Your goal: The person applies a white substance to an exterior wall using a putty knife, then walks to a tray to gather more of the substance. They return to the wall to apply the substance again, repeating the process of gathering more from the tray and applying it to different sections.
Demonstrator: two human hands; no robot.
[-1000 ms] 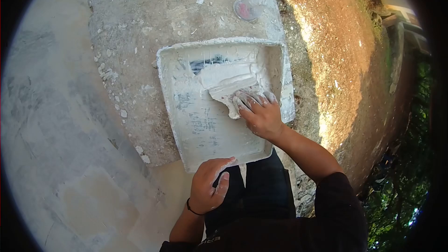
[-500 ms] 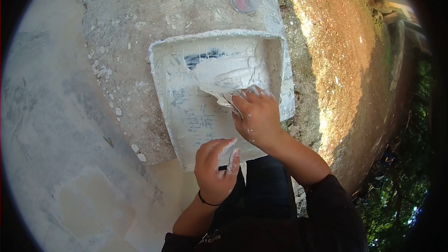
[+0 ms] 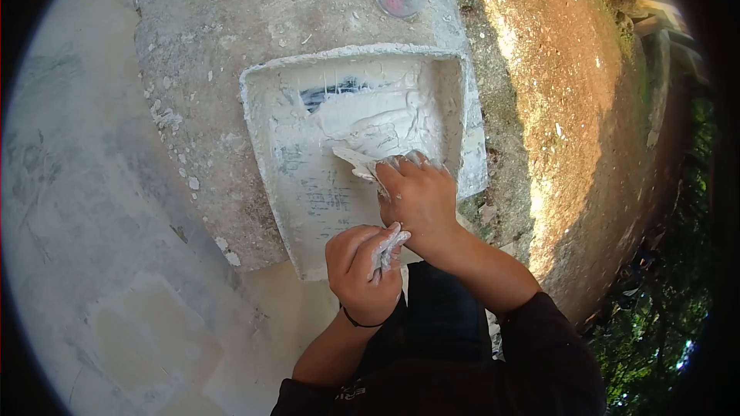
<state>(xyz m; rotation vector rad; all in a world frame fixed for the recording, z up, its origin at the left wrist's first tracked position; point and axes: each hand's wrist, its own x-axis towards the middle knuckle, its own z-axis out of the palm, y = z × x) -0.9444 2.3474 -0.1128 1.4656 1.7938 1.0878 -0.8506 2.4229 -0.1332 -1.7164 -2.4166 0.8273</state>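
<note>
The right hand [image 3: 420, 199] is gripping a paste-coated scraper [image 3: 355, 160] over the tray [image 3: 354, 52]; the paste [image 3: 385, 117] is lying thickest toward the far side, just beyond the scraper. The left hand [image 3: 361, 268] is holding its whitened fingers curled and narrow, just beside the right wrist; whether it is pinching anything, one cannot tell. The person is, in all likelihood, gathering paste; the next move would be calling for a firm grip and an edge lying flat to the tray. On the shirt [image 3: 470, 389], pale letters [image 3: 353, 392], seemingly "ERI", are showing; the clear tub [image 3: 395, 1] is displaying no legible label.
</note>
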